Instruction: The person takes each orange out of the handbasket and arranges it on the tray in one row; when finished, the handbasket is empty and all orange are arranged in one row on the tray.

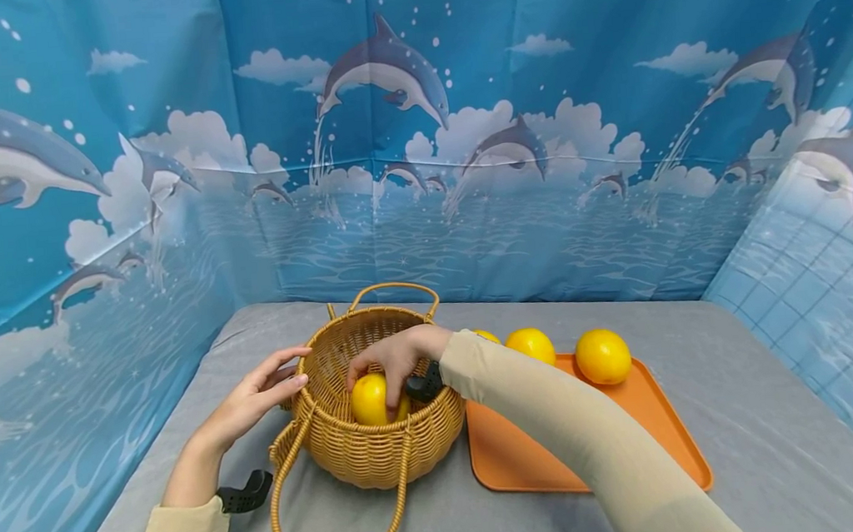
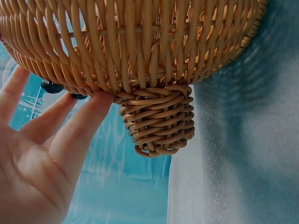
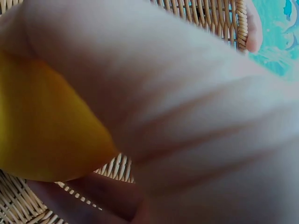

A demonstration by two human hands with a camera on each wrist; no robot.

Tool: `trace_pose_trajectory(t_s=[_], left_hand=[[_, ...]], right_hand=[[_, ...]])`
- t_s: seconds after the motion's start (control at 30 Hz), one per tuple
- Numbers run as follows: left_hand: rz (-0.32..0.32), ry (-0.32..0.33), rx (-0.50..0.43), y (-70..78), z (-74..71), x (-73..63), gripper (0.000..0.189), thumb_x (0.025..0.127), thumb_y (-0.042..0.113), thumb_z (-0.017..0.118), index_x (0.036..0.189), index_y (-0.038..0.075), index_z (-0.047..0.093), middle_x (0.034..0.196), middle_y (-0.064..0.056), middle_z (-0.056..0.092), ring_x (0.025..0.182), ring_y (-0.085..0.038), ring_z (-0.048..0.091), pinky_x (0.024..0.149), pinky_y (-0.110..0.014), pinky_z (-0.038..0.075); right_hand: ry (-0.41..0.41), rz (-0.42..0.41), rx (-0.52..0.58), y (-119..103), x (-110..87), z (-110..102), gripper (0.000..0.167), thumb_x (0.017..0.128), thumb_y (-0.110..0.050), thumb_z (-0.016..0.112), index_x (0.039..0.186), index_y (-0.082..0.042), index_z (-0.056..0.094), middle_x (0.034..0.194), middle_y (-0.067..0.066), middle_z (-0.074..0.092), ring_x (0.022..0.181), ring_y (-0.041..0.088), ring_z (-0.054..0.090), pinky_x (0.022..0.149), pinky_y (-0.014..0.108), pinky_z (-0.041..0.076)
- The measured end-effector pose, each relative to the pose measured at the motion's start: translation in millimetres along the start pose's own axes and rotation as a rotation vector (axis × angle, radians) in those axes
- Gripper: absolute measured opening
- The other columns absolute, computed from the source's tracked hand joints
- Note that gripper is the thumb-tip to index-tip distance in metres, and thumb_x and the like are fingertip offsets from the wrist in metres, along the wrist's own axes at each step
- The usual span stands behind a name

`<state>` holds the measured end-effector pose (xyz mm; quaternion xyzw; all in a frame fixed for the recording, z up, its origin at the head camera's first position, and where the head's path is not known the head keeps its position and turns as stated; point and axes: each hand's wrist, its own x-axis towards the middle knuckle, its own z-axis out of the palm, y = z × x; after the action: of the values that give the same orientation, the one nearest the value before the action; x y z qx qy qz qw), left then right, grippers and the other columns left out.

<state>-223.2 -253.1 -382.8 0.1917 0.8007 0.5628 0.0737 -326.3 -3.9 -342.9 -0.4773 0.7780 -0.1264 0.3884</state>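
A round wicker basket (image 1: 381, 453) with two looped handles stands on the grey cloth. Inside it, my right hand (image 1: 401, 360) grips a yellow orange (image 1: 368, 399), fingers over the top and thumb on the near side. The right wrist view shows the same orange (image 3: 46, 126) large, partly covered by the hand. On the basket's left side, my left hand (image 1: 252, 401) touches the rim with its fingertips, the fingers fairly straight and spread. Close by, a small woven knob (image 2: 159, 121) sticks out from the basket wall. The basket's floor is mostly hidden.
An orange tray (image 1: 524, 450) lies right of the basket, partly under my right forearm. Several more oranges rest at its far side, among them one at the right (image 1: 602, 356) and one beside it (image 1: 530, 345). A dolphin-print curtain (image 1: 424, 241) stands behind the table.
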Motion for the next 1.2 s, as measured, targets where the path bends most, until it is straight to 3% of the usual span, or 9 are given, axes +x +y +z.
trace_pose_trajectory(t_s=[0.23, 0.53, 0.7, 0.9, 1.2], left_hand=[[0.005, -0.003, -0.006, 0.1, -0.3, 0.2, 0.048, 0.098, 0.027, 0.052, 0.142, 0.015, 0.038, 0.152, -0.012, 0.024, 0.138, -0.039, 0.019, 0.097, -0.058, 0.034], [0.006, -0.008, -0.006, 1.4, -1.1, 0.6, 0.046, 0.098, 0.026, 0.051, 0.141, 0.017, 0.038, 0.152, -0.012, 0.022, 0.138, -0.04, 0.019, 0.096, -0.057, 0.034], [0.004, -0.003, -0.002, 0.2, -0.1, -0.6, 0.045, 0.098, 0.026, 0.051, 0.141, 0.017, 0.039, 0.152, -0.013, 0.023, 0.137, -0.041, 0.02, 0.098, -0.059, 0.032], [-0.002, -0.006, -0.005, -0.1, 2.2, -1.0, 0.044, 0.098, 0.027, 0.052, 0.14, 0.019, 0.041, 0.152, -0.013, 0.022, 0.137, -0.041, 0.019, 0.098, -0.059, 0.032], [-0.001, 0.003, -0.003, 0.0, 0.9, -0.9, 0.045, 0.098, 0.027, 0.052, 0.14, 0.019, 0.04, 0.152, -0.012, 0.023, 0.138, -0.04, 0.019, 0.098, -0.058, 0.032]], right_hand=[[0.069, -0.08, -0.003, -1.1, -2.2, -1.6, 0.057, 0.074, -0.013, 0.08, 0.123, -0.015, 0.05, 0.117, -0.002, 0.049, 0.097, 0.013, 0.051, 0.081, 0.026, 0.046], [0.247, -0.092, -0.025, -1.0, -9.1, -4.5, 0.063, 0.073, -0.022, 0.081, 0.128, -0.019, 0.05, 0.124, -0.005, 0.048, 0.104, 0.013, 0.048, 0.083, 0.028, 0.045], [0.335, -0.155, -0.024, -4.1, -14.9, -5.7, 0.068, 0.073, -0.02, 0.08, 0.132, -0.013, 0.048, 0.125, -0.002, 0.047, 0.103, 0.013, 0.049, 0.083, 0.028, 0.045], [0.414, -0.267, 0.058, -11.5, -27.0, -8.1, 0.067, 0.073, -0.016, 0.079, 0.132, -0.01, 0.047, 0.126, 0.0, 0.048, 0.103, 0.013, 0.051, 0.085, 0.029, 0.046], [0.521, -0.369, 0.208, -15.8, -63.5, -19.3, 0.066, 0.074, -0.009, 0.077, 0.132, -0.01, 0.045, 0.134, 0.005, 0.04, 0.101, 0.023, 0.056, 0.084, 0.036, 0.049]])
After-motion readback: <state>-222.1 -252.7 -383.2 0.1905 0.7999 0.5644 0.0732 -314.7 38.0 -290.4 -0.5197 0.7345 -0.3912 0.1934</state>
